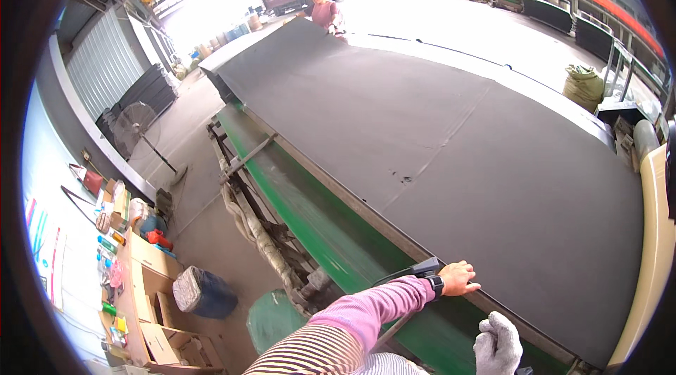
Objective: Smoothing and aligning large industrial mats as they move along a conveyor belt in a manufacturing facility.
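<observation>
A large dark grey sheet (352, 114) lies along the long work table, with a seam across it and small dark marks near the seam. My left hand (458, 278), bare and wearing a dark wristwatch (436, 285), touches the sheet's near edge with its fingers apart. Beside that wrist is a black handle-like piece (422, 267). Lower down, my right hand (497, 347) wears a grey-white knit glove. Its fingers are curled in, apart from the sheet, and nothing shows in them.
Below the sheet runs a green belt (282, 199) beside a metal frame wrapped in hoses (246, 223). Another person (325, 12) stands at the table's far end. On the left are a wooden desk (134, 283), a blue drum (211, 294) and a standing fan (137, 121). A cream roller (651, 234) borders the right.
</observation>
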